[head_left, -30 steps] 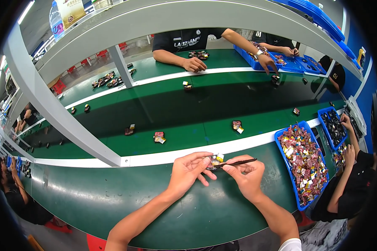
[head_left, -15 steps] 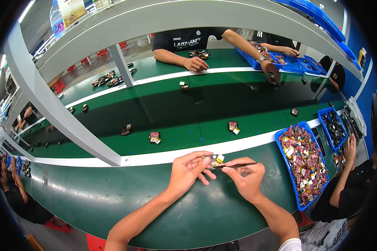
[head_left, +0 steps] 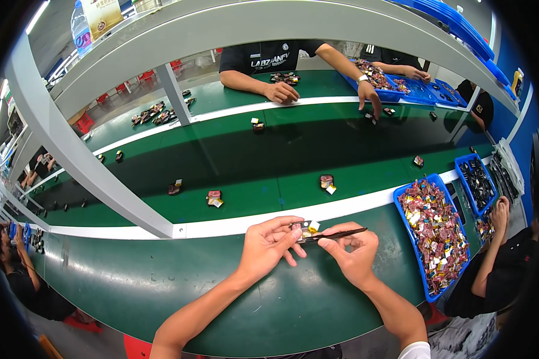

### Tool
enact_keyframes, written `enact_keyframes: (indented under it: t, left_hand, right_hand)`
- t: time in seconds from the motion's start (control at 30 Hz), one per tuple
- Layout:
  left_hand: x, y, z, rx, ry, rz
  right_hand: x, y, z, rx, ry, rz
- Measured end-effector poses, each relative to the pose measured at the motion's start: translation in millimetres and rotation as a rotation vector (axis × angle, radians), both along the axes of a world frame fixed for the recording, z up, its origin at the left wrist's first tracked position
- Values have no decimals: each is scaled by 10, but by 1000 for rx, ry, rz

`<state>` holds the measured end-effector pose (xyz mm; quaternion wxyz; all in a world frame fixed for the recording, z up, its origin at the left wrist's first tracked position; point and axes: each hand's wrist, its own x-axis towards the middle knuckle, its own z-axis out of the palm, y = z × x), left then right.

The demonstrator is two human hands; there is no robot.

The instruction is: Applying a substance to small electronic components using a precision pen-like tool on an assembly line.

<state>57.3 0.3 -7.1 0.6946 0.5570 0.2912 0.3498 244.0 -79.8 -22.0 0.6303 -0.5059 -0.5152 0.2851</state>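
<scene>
Above the green bench, my left hand (head_left: 268,244) is closed on a small dark electronic part (head_left: 299,226) with a reddish face, pinched between thumb and fingers. A yellow and white tab (head_left: 313,227) stands up at the part's right end. My right hand (head_left: 354,251) grips slim black tweezers (head_left: 345,234), whose left end reaches to the part's lower edge. Their tips are too small to make out, so I cannot tell whether they touch it.
A blue tray (head_left: 426,286) of reddish, yellow and white pieces stands on my right, beside a blue bin (head_left: 492,204) of black parts. Beyond a white rail, a green conveyor (head_left: 239,161) carries several small parts (head_left: 215,198). A grey post (head_left: 96,155) rises at left; people work opposite and beside me.
Parts on the conveyor have shifted slightly left. The co-worker's watch-wearing arm opposite has moved left over the belt. My hands, with the part and tweezers, have barely moved.
</scene>
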Motion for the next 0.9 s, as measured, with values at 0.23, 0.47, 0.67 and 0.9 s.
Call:
enact_keyframes:
  t: [0.23,0.47,0.67,0.9]
  left_hand:
    - [-6,11,8,-5,10,1]
    - [23,2,11,-19,16,-8]
    - [57,-29,-20,-35,36,18]
    - [141,-82,-59,-19,73,77]
  right_hand:
    - [13,1,12,28,-99,1]
    - [25,13,-9,78,-178,-43]
    - [7,-3,19,145,-307,-67]
    - [19,23,5,301,-409,-57]
